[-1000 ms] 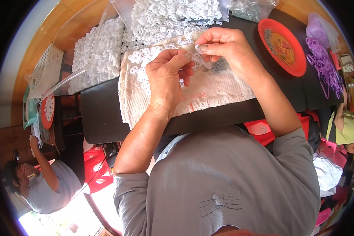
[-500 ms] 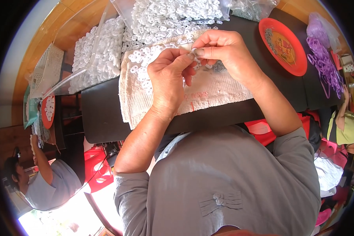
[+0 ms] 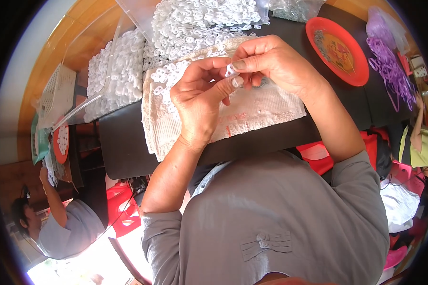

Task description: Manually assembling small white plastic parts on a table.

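Observation:
Over a beige towel [image 3: 271, 111] on the dark table, my two hands meet at the fingertips. Between them is a small white plastic piece [image 3: 230, 71] with holes in it. My right hand [image 3: 278, 64] pinches it by thumb and forefinger. Curled around its other side, my left hand [image 3: 196, 97] has its forefinger against the piece and its thumb just below. Many similar white pieces [image 3: 164, 78] lie loose on the towel beside my left hand. A small greyish heap [image 3: 265, 83] is partly covered by my right hand.
Heaps of white pieces [image 3: 199, 21] fill the far side, some in a clear plastic bin [image 3: 114, 71]. Right of them are a bag of small metal parts [image 3: 297, 9], a red oval plate [image 3: 361, 71] and purple ribbon [image 3: 390, 71]. Another person [image 3: 69, 228] works at far left.
My left thumb has dropped away from my right thumb, so the white piece shows between the fingers. The whole view has shifted slightly; my hands stay over the towel.

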`<move>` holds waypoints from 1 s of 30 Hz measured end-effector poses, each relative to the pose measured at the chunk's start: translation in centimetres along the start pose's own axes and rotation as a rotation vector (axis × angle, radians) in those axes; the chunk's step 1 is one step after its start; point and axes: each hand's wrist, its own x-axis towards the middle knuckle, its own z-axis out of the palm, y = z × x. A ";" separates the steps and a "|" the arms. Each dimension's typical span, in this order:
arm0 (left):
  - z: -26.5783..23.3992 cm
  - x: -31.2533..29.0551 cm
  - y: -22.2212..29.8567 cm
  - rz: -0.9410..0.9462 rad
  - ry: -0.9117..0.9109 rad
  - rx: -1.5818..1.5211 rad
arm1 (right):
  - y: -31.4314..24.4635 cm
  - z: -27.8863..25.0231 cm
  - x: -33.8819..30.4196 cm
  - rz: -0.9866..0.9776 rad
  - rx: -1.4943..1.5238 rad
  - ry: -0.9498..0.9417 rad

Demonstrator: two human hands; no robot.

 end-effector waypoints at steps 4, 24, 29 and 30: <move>0.3 0.1 0.4 -0.007 -0.038 0.053 | 0.3 -0.5 0.1 -0.021 0.014 -0.063; 0.1 -0.7 0.2 0.226 -0.138 -0.038 | 0.8 1.2 -0.2 0.015 0.297 -0.195; -0.7 -0.5 0.2 0.227 -0.137 -0.009 | 0.9 1.8 -0.3 -0.004 0.422 -0.186; -0.9 -0.5 0.0 0.235 -0.123 0.025 | 0.9 1.8 -0.3 0.000 0.425 -0.190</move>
